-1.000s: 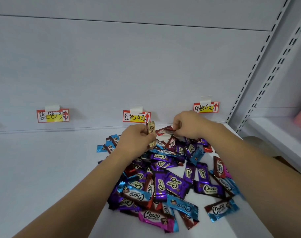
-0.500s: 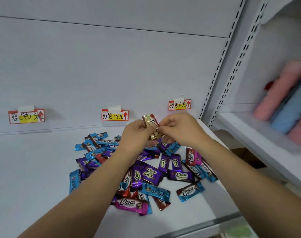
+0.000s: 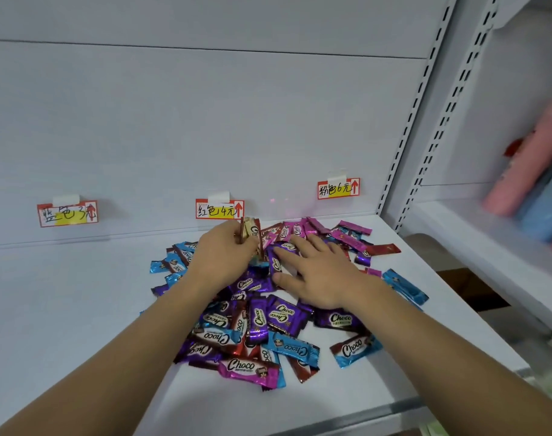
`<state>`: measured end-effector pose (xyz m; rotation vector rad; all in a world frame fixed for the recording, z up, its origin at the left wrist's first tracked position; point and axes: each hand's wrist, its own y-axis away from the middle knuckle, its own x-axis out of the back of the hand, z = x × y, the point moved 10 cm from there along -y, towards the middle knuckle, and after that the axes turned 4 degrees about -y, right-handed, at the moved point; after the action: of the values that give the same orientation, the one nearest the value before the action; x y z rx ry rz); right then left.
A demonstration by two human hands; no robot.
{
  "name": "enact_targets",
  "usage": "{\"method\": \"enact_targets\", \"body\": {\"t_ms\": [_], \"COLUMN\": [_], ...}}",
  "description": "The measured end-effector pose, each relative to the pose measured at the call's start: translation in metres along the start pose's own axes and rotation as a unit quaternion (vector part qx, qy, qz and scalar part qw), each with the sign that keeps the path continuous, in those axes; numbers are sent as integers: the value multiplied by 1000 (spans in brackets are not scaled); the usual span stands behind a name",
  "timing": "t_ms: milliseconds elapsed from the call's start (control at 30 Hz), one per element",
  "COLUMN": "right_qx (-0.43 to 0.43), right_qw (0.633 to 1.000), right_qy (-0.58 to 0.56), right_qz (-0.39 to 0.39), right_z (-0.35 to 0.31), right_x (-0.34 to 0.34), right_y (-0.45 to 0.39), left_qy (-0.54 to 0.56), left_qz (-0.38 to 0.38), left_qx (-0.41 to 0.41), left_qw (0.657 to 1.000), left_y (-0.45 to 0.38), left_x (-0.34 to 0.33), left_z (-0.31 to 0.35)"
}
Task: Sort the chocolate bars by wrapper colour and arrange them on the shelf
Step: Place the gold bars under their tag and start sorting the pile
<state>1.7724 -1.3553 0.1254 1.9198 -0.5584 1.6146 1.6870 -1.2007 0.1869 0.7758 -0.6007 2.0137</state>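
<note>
A mixed pile of Choco bars (image 3: 268,322) in purple, blue, red and pink wrappers lies on the white shelf (image 3: 63,309). My left hand (image 3: 224,256) grips a small upright bunch of red bars (image 3: 251,234) above the pile's back edge. My right hand (image 3: 315,272) rests with straight spread fingers on the pile, touching a purple bar (image 3: 276,262). Several pink bars (image 3: 347,234) lie at the back right, blue ones (image 3: 174,262) at the left. Three price labels hang on the back wall: blue label (image 3: 67,214), red label (image 3: 219,209), pink label (image 3: 339,188).
A slotted upright (image 3: 406,136) bounds the shelf on the right. Beyond it a neighbouring shelf (image 3: 488,240) carries blurred pink and blue rolls (image 3: 532,171). The shelf's front edge (image 3: 347,423) runs under my forearms.
My right hand has left the bunch in my left hand and come down flat onto the pile. My left hand still holds the red bars. The camera view has shifted a little.
</note>
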Motion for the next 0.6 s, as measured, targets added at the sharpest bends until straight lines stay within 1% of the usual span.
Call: {"method": "enact_targets", "body": {"t_ms": [67,100,133,233,300,467,600], "right_qx": [20,23,20,13,1,-51,-55], "right_qw": [1000,999,999,996,993,976,966], "right_qy": [-10,-18,-31,-55,-71,-102,-118], "right_qz": [6,12,19,65,93,184,221], "right_z": [5,11,19,39,49,76,85], "right_x": [8,13,17,33,41,64,72], "right_y": [4,7,9,10,10,12,18], "left_qy": [51,59,53,-24,-39,24,114], "left_qz": [9,8,-4,-59,-71,-79,-117], "left_qx": [3,-5,-18,-59,-57,-33,-18], "left_qw": [999,998,998,996,995,996,986], "left_y": [0,0,2,8,9,5,4], "left_x": [3,2,-2,-20,-26,-26,-35], "left_z": [-3,-2,3,17,18,21,16]}}
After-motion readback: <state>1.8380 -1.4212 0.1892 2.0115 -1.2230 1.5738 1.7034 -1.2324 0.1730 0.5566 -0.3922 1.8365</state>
